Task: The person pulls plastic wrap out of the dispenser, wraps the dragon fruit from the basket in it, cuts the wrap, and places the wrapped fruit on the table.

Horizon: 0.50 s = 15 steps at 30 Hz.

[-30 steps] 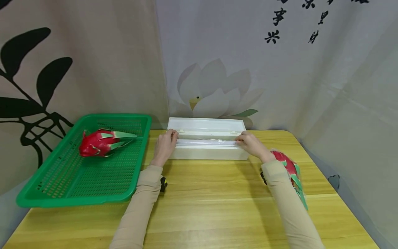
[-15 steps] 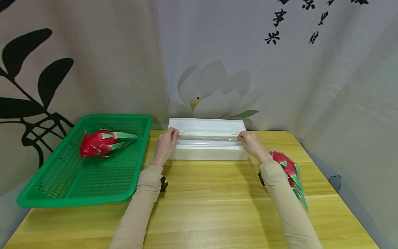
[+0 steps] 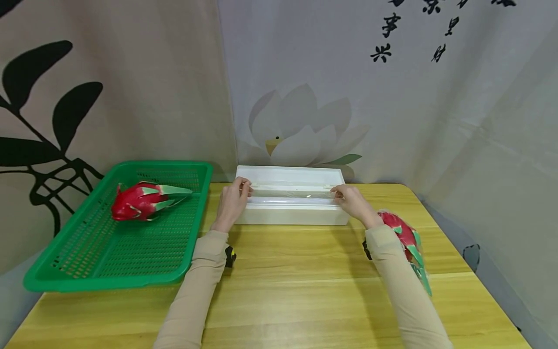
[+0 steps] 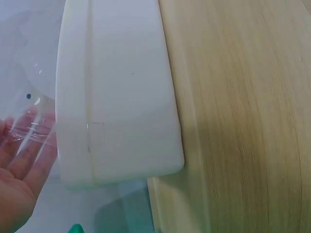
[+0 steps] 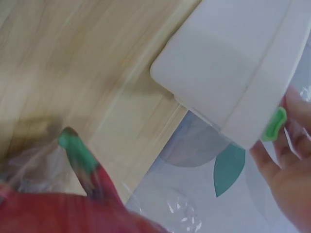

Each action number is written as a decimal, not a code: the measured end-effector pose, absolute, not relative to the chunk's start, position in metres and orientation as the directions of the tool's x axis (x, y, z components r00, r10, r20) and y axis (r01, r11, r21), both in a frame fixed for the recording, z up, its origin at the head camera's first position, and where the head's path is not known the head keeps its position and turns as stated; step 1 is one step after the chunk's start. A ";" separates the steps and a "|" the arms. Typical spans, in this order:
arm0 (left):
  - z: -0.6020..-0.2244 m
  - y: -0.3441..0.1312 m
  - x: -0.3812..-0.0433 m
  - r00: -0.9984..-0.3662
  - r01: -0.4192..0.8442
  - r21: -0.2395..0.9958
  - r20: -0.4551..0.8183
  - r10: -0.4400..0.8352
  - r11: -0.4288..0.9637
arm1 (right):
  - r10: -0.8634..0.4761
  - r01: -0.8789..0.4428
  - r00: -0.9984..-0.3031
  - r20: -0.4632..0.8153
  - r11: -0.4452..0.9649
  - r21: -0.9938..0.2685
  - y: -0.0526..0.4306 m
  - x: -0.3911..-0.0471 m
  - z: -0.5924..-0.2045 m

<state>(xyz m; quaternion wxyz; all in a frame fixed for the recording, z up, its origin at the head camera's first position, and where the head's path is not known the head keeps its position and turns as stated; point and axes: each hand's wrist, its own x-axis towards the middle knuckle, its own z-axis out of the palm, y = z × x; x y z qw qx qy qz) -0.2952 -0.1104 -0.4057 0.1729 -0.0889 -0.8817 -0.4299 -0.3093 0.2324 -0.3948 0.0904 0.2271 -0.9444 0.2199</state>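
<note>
Here we are in a screened-off nook: pale cloth hangings close in at the back and sides, printed with a whitish lotus, black leaves and black brush-style characters. In front, a yellow wood-grain tabletop carries kitchen-type goods, a long white plastic box with clear film and a perforated green plastic basket. Home or studio corner? From here, I can't tell.

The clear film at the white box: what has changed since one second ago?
The clear film appears slightly higher; the left hand has risen a little with it, while the right hand barely moved. Both still hold it. The white box, green basket and dragon fruit stayed in place.
</note>
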 end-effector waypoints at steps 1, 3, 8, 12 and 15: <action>-0.405 -0.110 -0.295 -0.924 0.305 0.728 0.382 0.007 0.615 | -0.390 -0.478 -0.873 0.292 0.801 -0.361 0.233 -0.310 -0.395; -0.405 -0.110 -0.295 -0.922 0.308 0.727 0.387 0.005 0.614 | -0.384 -0.489 -0.861 0.333 0.805 -0.337 0.232 -0.310 -0.397; -0.403 -0.108 -0.295 -0.909 0.334 0.723 0.416 0.006 0.604 | -0.338 -0.478 -0.856 0.390 0.805 -0.352 0.233 -0.311 -0.399; -0.400 -0.107 -0.295 -0.896 0.356 0.718 0.443 0.002 0.598 | -0.279 -0.438 -0.878 0.388 0.794 -0.421 0.232 -0.312 -0.400; -0.398 -0.107 -0.296 -0.887 0.367 0.712 0.462 -0.006 0.598 | -0.248 -0.422 -0.887 0.389 0.778 -0.466 0.231 -0.312 -0.398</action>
